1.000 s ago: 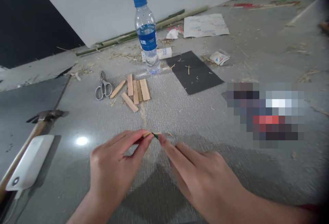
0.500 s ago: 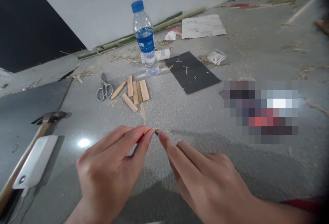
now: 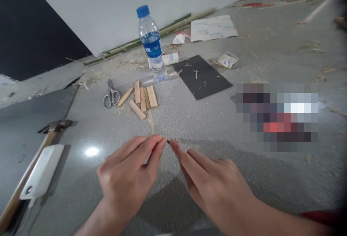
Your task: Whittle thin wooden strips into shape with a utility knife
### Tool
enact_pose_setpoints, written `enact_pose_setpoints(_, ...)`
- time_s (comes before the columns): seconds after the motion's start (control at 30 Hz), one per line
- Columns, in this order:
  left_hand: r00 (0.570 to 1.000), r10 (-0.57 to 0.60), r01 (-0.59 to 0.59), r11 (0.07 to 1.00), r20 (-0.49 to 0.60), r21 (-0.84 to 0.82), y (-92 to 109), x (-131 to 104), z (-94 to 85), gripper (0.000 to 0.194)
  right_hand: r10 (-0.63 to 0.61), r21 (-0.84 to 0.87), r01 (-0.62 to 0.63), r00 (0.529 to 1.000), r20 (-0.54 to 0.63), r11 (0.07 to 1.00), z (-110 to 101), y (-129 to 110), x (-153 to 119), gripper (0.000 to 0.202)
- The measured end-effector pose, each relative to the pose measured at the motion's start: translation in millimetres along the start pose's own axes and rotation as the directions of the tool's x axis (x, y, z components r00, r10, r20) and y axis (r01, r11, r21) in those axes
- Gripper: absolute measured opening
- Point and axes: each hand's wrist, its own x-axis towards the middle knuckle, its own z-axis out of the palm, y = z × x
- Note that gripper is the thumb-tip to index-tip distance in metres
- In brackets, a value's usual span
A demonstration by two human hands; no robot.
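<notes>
My left hand [image 3: 131,172] pinches a small piece of wood [image 3: 160,140] between thumb and fingertips, and only a sliver of it shows. My right hand [image 3: 217,183] is closed beside it, with its index finger pointing toward the wood. At that fingertip shows the end of a small dark green object [image 3: 168,142]; the fingers hide the rest, so its kind cannot be told. Beyond my hands lie several cut wood strips [image 3: 143,98] among shavings, next to a pair of grey scissors [image 3: 111,97].
A water bottle [image 3: 152,50] stands behind the strips. A black sheet [image 3: 203,80] lies right of it. On the left are a hammer [image 3: 52,129] and a white power bank [image 3: 43,172] with a cable. Bamboo poles [image 3: 187,21] run along the wall. A blurred patch covers things at right.
My left hand has shifted right and turned slightly. The wood shows less between the fingers, and less of the green object is visible. The right hand has hardly moved; the view has tilted slightly.
</notes>
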Motion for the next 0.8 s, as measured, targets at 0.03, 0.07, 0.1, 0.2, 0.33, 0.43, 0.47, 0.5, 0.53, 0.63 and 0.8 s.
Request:
enact_pose_setpoints(0.03, 1.000, 0.004, -0.004, 1.000, -0.020, 0.008, -0.2, -1.1, 0.3, 0.013, 0.006, -0.012, -0.006, 1.000, 0.014, 1.000, 2.5, 0.1, -0.8, 0.061)
enact_pose_setpoints(0.07, 1.000, 0.015, -0.015, 1.000, -0.022, 0.009, -0.4, -2.4, 0.7, 0.010, 0.012, -0.026, -0.011, 0.999, 0.044, 1.000, 5.6, 0.5, -1.3, 0.062)
enact_pose_setpoints(0.1, 1.000, 0.018, -0.018, 1.000, -0.019, 0.001, -0.4, -3.7, 1.1, 0.008, 0.017, -0.039, -0.014, 0.996, 0.085, 0.999, 9.1, 1.0, -1.7, 0.061)
enact_pose_setpoints(0.2, 1.000, 0.009, -0.009, 1.000, 0.001, -0.013, -0.6, -6.4, 3.5, 0.006, 0.041, -0.063, -0.029, 0.980, 0.194, 0.998, 18.6, 2.5, -2.4, 0.056)
enact_pose_setpoints(0.33, 1.000, -0.013, 0.013, 1.000, -0.018, 0.003, -2.5, -7.9, 6.5, 0.008, 0.060, -0.058, -0.052, 0.987, 0.147, 0.997, 19.1, 0.6, -5.3, 0.061)
enact_pose_setpoints(0.43, 0.999, -0.035, 0.035, 0.999, -0.028, 0.014, -5.7, -12.2, 7.6, 0.011, 0.055, 0.008, -0.055, 0.996, 0.072, 0.998, 11.3, -1.4, -5.3, 0.061)
enact_pose_setpoints(0.47, 0.998, -0.044, 0.044, 0.999, -0.037, 0.011, -7.2, -14.8, 7.6, 0.013, 0.065, 0.034, -0.067, 0.997, 0.035, 0.997, 7.8, -0.8, -3.4, 0.058)
enact_pose_setpoints(0.5, 0.997, -0.050, 0.051, 0.999, -0.051, 0.009, -8.8, -18.0, 7.2, 0.016, 0.093, 0.065, -0.092, 0.996, -0.006, 0.994, 4.1, 0.7, -0.2, 0.055)
enact_pose_setpoints(0.53, 0.996, -0.047, 0.047, 0.999, -0.078, 0.005, -10.2, -21.5, 6.3, 0.019, 0.139, 0.109, -0.134, 0.989, -0.044, 0.985, 0.2, 3.3, 4.3, 0.050)
enact_pose_setpoints(0.63, 0.988, 0.041, -0.046, 0.999, -0.150, -0.029, -11.7, -31.1, 0.3, 0.035, 0.363, 0.385, -0.339, 0.932, 0.011, 0.858, -10.2, 15.5, 24.5, 0.024)
enact_pose_setpoints(0.8, 0.992, 0.130, -0.126, 0.973, 0.008, -0.193, -1.1, -30.9, -3.7, 0.035, 0.428, 0.738, -0.673, 0.682, 0.592, 0.052, -10.4, 32.1, 54.6, 0.044)
